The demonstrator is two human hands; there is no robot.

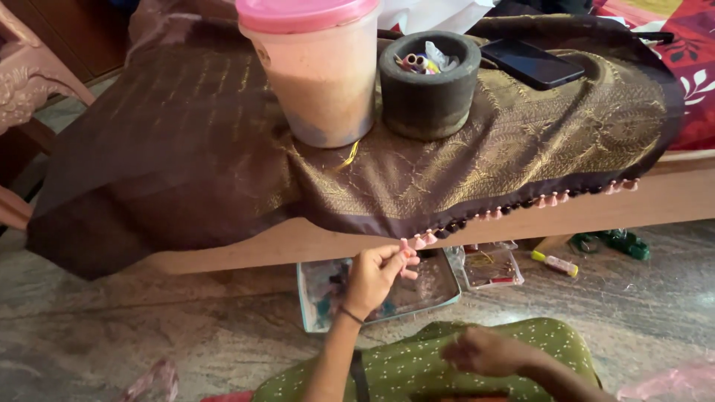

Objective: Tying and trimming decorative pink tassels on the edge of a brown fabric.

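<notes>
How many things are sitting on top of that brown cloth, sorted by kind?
Plastic tub with pink lid: 1
Dark round holder with small bits inside: 1
Black phone: 1
Total: 3
The left hand pinches the pink tassels at the brown cloth edge.

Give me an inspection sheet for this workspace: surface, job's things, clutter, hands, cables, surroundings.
Surface: wooden bed edge draped with brown gold-patterned cloth.
Job's things: pink tassels along the cloth's hem; metal tray on the floor below.
Clutter: pink-lidded tub, dark round holder, phone, clear box.
Hands: left hand pinches a tassel at the hem; right hand closed loosely over the lap, contents unclear.
Cables: nothing seen.
Surroundings: stone floor, carved chair.
</notes>
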